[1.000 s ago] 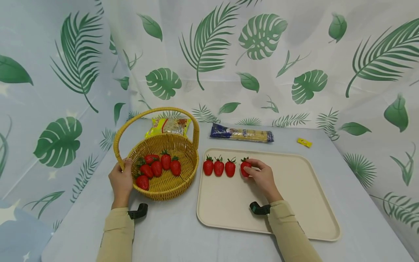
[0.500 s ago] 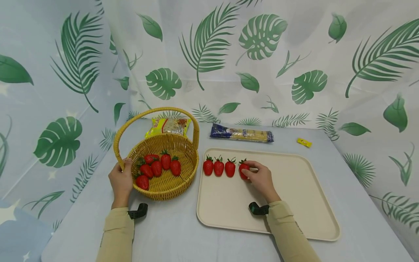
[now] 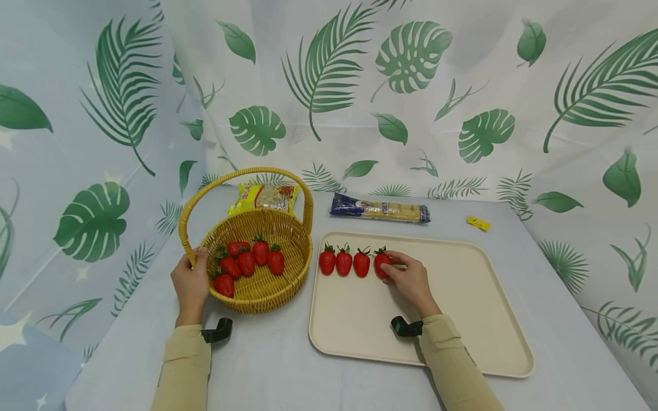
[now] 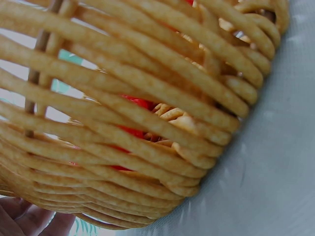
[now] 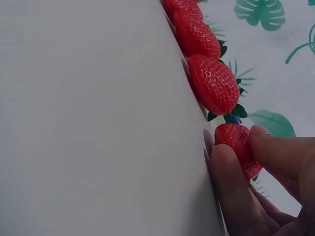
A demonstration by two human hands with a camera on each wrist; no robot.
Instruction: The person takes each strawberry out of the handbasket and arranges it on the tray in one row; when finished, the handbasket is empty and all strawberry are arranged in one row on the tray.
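My right hand (image 3: pixel 411 281) pinches a red strawberry (image 3: pixel 381 265) between thumb and fingers, low over the beige tray (image 3: pixel 360 337). Left of it, three more strawberries (image 3: pixel 361 265) stand in a row on the tray, their green leaves pointing away from me. In the right wrist view the pinched strawberry (image 5: pixel 235 140) is just past the end of that row. My left hand (image 3: pixel 190 282) grips the left rim of a yellow wicker basket (image 3: pixel 272 299), near the foot of its handle. Several strawberries (image 3: pixel 247 264) lie inside the basket; the left wrist view shows mostly its woven wall (image 4: pixel 123 123).
Behind the basket lies a yellow snack bag (image 3: pixel 269 197). A long blue and yellow packet (image 3: pixel 380 209) lies behind the tray, with a small yellow wrapped piece (image 3: pixel 478 223) to its right. A leaf-printed curtain (image 3: pixel 349 85) encloses the table.
My right hand has shifted slightly left with its strawberry, closer to the row. My left hand and the basket have stayed in place.
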